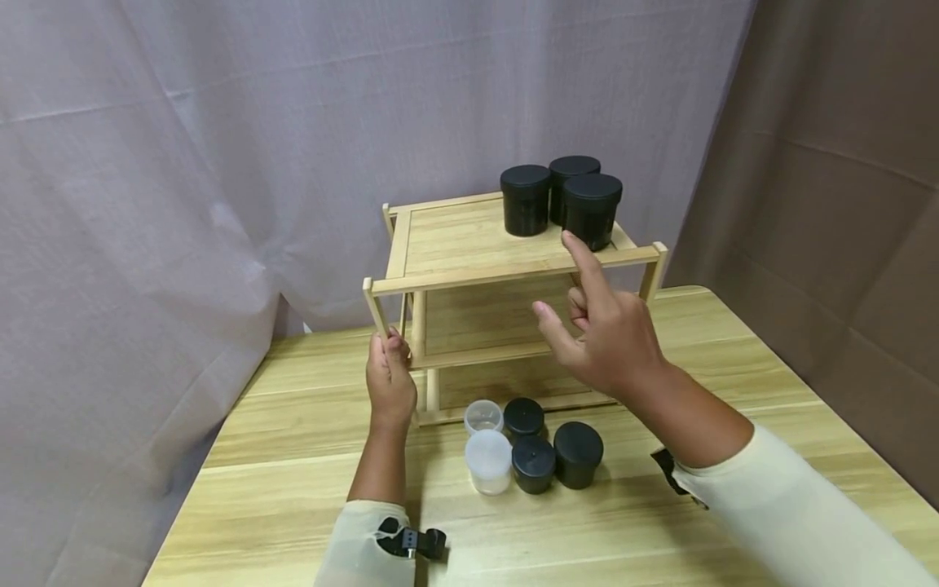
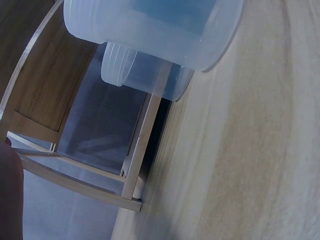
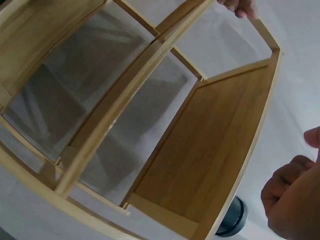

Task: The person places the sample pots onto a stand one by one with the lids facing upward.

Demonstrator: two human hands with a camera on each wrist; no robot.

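Observation:
A light wooden three-tier rack (image 1: 455, 244) stands on the table, with three lidded black jars on the right part of its top shelf. My left hand (image 1: 391, 383) grips the rack's front left post. In front of the rack is my right hand (image 1: 605, 326), its index finger raised and the other fingers curled, holding nothing. That index fingertip overlaps the lower edge of the front black jar (image 1: 592, 204) in the head view. The other two jars, a left one (image 1: 525, 204) and a back one (image 1: 575, 167), stand close by. The right wrist view shows the right hand (image 3: 295, 195) beside the top shelf.
On the table (image 1: 293, 465) before the rack, two translucent tubs, a back one (image 1: 483, 417) and a front one (image 1: 488, 463), stand beside three black jars, one of them larger (image 1: 578, 456). A grey curtain (image 1: 257, 139) hangs behind; a brown one (image 1: 829, 163) hangs at right.

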